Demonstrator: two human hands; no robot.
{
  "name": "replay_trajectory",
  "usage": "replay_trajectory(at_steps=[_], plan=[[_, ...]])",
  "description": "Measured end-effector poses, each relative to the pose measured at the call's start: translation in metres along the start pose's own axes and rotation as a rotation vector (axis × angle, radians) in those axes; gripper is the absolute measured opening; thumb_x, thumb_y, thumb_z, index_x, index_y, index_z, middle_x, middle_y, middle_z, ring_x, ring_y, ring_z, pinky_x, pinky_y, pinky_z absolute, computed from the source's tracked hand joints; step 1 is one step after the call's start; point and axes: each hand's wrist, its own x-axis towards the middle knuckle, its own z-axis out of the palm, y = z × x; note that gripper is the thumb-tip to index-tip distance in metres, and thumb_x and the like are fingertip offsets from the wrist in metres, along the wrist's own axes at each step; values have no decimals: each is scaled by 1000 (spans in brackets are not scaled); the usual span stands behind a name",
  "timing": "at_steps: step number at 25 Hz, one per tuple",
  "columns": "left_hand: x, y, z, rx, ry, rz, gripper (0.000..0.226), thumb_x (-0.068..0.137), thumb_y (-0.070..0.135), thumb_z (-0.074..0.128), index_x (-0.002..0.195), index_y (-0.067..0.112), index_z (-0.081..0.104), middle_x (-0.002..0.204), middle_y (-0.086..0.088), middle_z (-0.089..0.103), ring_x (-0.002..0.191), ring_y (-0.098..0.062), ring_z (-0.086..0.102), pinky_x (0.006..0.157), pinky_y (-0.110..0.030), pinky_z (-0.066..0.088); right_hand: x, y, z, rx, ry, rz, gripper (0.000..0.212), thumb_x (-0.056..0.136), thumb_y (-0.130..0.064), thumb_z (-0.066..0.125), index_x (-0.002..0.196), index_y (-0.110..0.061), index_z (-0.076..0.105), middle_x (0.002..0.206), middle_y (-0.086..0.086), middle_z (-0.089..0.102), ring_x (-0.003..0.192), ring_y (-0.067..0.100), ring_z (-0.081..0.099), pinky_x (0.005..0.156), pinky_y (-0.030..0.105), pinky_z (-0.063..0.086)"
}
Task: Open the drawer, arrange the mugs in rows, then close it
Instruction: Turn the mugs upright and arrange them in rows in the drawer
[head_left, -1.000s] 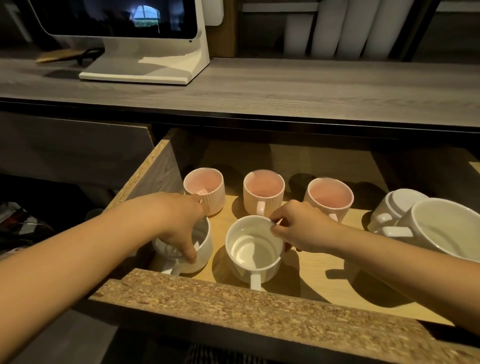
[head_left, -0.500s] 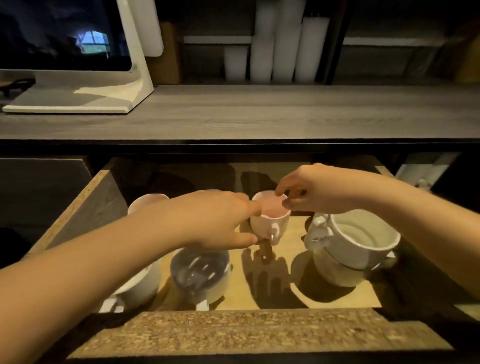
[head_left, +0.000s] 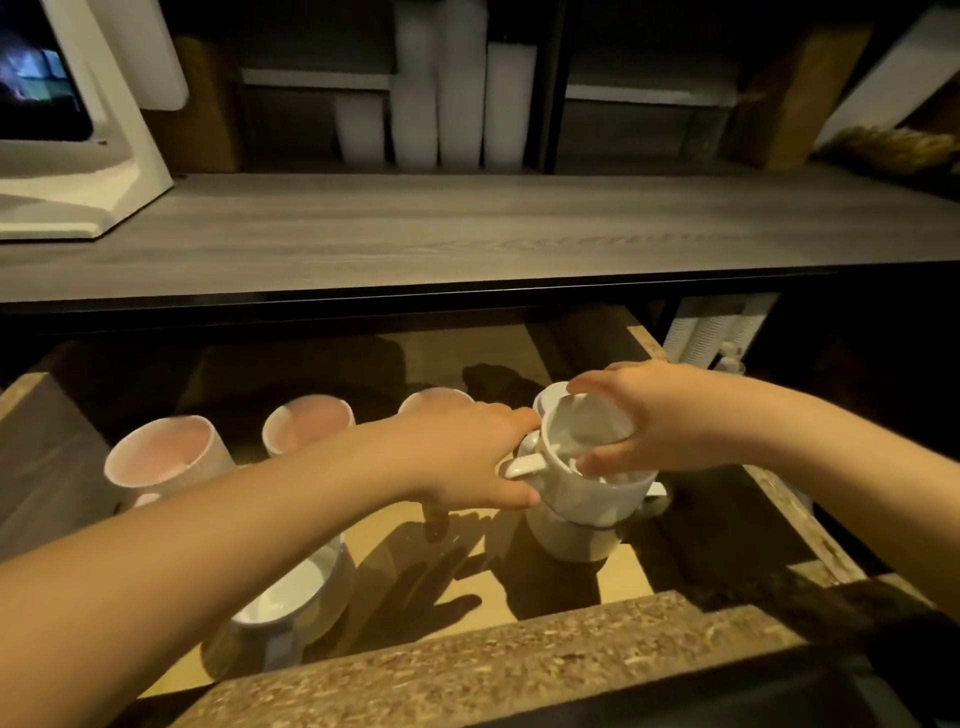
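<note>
The wooden drawer (head_left: 467, 670) is pulled open below the counter. Three pink-lined mugs stand in a back row: one at the left (head_left: 163, 460), one in the middle (head_left: 307, 428), and a third (head_left: 434, 402) partly behind my left hand. A white mug (head_left: 283, 610) stands at the front left under my left forearm. At the right, a white mug (head_left: 582, 488) sits stacked on another white mug (head_left: 571, 543). My right hand (head_left: 654, 415) grips the top mug's rim from above. My left hand (head_left: 467, 457) holds its side by the handle.
A grey wood-grain counter (head_left: 467, 228) overhangs the drawer's back. A white monitor stand (head_left: 78, 156) sits on it at the left. White cup stacks (head_left: 441, 88) stand on the shelf behind. More cup stacks (head_left: 711, 332) show right of the drawer.
Both hands moved right, away from the front white mugs and the pink mug, onto the stacked white mugs. The view shifted right as well.
</note>
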Motion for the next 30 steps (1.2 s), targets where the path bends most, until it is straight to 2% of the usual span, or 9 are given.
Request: replay_trajectory(at_steps=[3,6,9,11,15,18,21,26,30], plan=[[-5,-5,12,-178,5,-10,57,90,44,51,139,27,30,127,3,54,95,-10,56,74,-18,42,-3,-1,3,-24,7,43,83,73,-62,60,142,-27,29,138,0,48,119,20,48,94,32,46],[-11,-7,22,-260,17,-14,61,91,42,51,143,32,20,131,6,52,84,-5,53,67,-11,41,1,-8,7,-113,14,72,90,68,-71,57,140,-24,33,131,2,53,112,21,53,87,31,49],[-13,-8,25,-298,17,-17,63,90,42,52,143,35,17,136,8,49,90,-3,51,76,-14,42,5,-13,14,-215,48,75,90,67,-74,54,138,-22,35,123,3,56,102,20,56,74,27,48],[-13,-10,26,-315,19,-11,66,90,42,53,143,35,16,140,9,45,99,-3,51,80,-15,41,7,-12,13,-212,58,61,89,68,-72,57,138,-23,34,123,3,55,101,19,55,73,26,47],[-15,-9,31,-385,-1,-3,78,85,45,59,145,34,10,148,8,35,126,-10,44,96,-23,39,7,-5,8,-120,-38,-47,93,68,-52,72,144,-30,22,135,0,44,113,21,49,89,29,49],[-14,-8,34,-400,3,5,81,84,47,59,147,31,8,151,7,31,131,-12,39,102,-26,36,7,-2,7,-76,-109,-61,93,72,-43,74,145,-34,17,146,-2,32,125,22,42,98,34,46],[-13,-8,34,-407,-3,6,82,85,47,58,147,30,7,152,6,30,133,-12,37,102,-24,34,7,-2,0,16,-154,-2,88,77,-48,66,146,-34,13,152,-2,25,132,24,37,102,35,42],[-14,-8,35,-406,-13,-7,80,86,46,57,147,32,7,151,6,31,132,-13,39,99,-22,34,11,-12,9,-79,-25,136,85,73,-67,56,142,-23,31,138,4,49,119,24,51,88,30,47],[-16,-9,29,-381,-50,-28,79,86,45,57,147,33,8,153,7,28,132,-13,37,101,-24,35,14,-10,11,-32,28,127,82,68,-64,64,134,-21,42,127,4,57,108,22,57,79,27,50]])
